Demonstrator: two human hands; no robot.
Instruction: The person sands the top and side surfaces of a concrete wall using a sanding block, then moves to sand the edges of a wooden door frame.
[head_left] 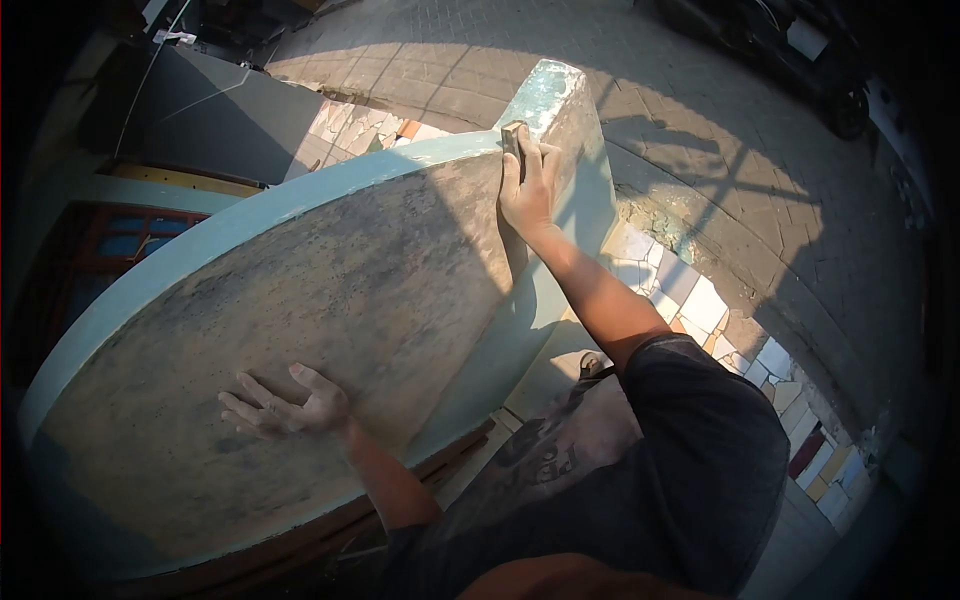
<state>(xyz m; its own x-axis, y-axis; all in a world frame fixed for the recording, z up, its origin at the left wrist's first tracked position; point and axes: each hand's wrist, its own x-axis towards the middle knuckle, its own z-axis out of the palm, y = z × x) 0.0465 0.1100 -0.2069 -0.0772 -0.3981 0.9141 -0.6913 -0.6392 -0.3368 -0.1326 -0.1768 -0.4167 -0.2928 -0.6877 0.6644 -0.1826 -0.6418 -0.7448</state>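
My right hand [530, 188] is wrapped round a small sanding block [514, 139], at the top end of the wall's rim beside the pillar. The pale green rim [300, 195] curves down to the left, its paint scuffed near the block. My left hand [290, 402] is spread with nothing in it, its palm side toward the low wall's worn, blotchy brown face [330, 290]; it seems to rest there. Pale dust coats its fingers. Where paint has worn off, the pillar [550, 95] shows whitish patches on top.
Broken-tile paving [700, 303] runs along the pillar's foot. Beyond lies a brick-paved lane [460, 75] with shadows across it. A motorbike [845, 95] stands at the upper right. A dark grey panel [215, 120] and a red-brown window frame [110, 245] are at the left.
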